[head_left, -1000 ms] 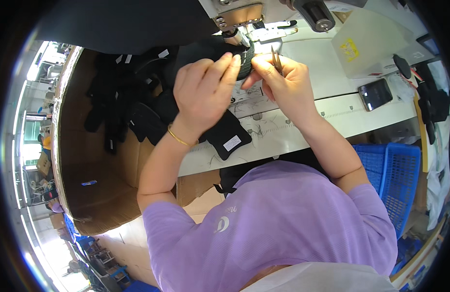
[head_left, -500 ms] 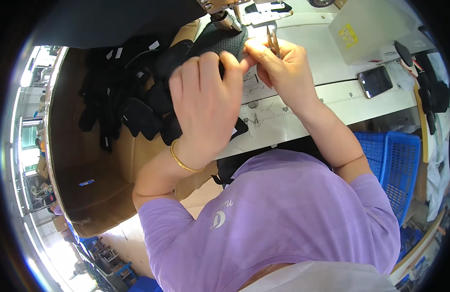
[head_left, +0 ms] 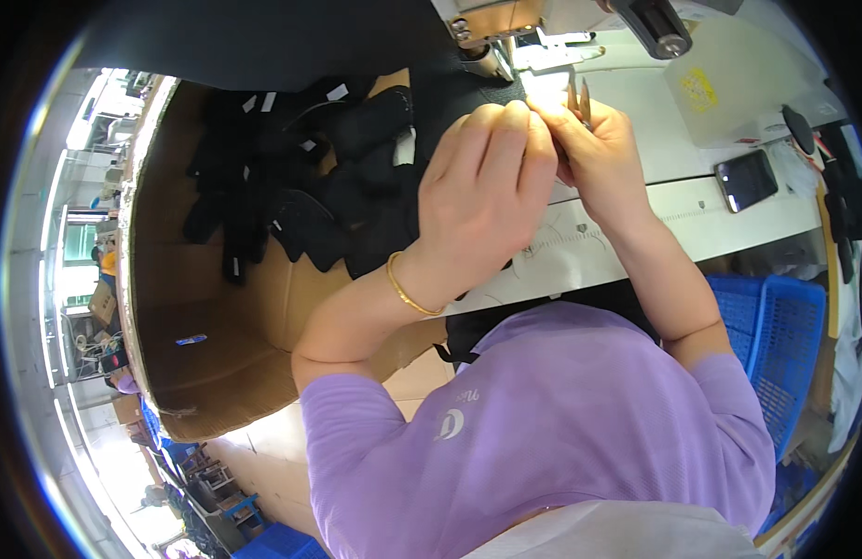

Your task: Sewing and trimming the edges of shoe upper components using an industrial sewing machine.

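Observation:
My left hand (head_left: 492,182) is closed, its fingers curled together against the fingertips of my right hand; anything pinched there is hidden. A yellow bangle (head_left: 408,287) circles that wrist. My right hand (head_left: 603,168) is closed around small metal thread snips (head_left: 582,101), their two pointed blades sticking up past the knuckles. Both hands are above the front of the white sewing machine bed (head_left: 669,210), just before the machine head (head_left: 496,26). Dark textured fabric (head_left: 494,93) lies below the needle area, partly covered by my left hand.
Left of the bed, a large cardboard box (head_left: 221,373) holds many black fabric pieces (head_left: 356,214) with small white tags. A phone (head_left: 746,180) lies on the right, near a translucent white cover (head_left: 729,88). Blue plastic baskets (head_left: 790,345) stand below, to the right.
The view has shifted, so the scene sits farther right. My left hand has drawn in against my right hand, its fingers more tightly curled. The snips stay in my right hand.

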A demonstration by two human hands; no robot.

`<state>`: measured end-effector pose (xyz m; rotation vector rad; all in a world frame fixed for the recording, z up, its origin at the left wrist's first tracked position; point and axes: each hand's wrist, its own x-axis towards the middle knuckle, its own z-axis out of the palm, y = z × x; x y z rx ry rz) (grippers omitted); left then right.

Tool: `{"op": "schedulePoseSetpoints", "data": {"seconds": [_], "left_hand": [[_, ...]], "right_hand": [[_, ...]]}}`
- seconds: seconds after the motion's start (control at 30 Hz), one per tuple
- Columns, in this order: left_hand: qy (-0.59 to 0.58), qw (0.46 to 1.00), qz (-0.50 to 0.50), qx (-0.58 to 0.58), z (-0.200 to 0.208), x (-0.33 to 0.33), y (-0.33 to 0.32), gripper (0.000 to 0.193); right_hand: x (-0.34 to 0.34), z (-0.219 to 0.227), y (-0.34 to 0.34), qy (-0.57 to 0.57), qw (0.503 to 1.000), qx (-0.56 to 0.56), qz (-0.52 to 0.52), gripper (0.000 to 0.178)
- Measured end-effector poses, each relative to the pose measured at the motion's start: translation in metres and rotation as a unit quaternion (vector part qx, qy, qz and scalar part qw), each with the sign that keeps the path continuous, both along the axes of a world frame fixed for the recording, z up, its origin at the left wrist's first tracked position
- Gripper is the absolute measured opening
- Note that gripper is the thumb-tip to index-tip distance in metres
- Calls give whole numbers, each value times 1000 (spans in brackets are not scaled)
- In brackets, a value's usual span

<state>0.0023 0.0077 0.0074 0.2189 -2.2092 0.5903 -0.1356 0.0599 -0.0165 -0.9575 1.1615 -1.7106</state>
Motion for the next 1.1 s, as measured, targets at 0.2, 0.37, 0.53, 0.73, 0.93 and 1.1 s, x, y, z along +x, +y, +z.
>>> {"op": "schedulePoseSetpoints", "data": {"seconds": [0.2,0.37,0.53,0.73,0.93,1.1], "left_hand": [[1,1000,10,27,-1,-6,-10,33],[7,999,9,36,-9,0,-10,31],[15,992,-106,-61,-16,17,-1,27],[74,990,109,57,-17,10,-23,48],[50,903,62,423,0,49,-41,33],[57,512,-98,852,-4,75,-54,33]], "right_hand": [[-3,-4,-2,10,1000,-24,16,36],[-4,-3,0,7,1000,-23,19,34],[-8,-3,10,33,999,-15,15,26],[-6,-14,13,24,997,-58,52,32],[-16,-17,29,321,943,-74,34,29],[-10,-37,23,437,896,-75,4,22]]}}
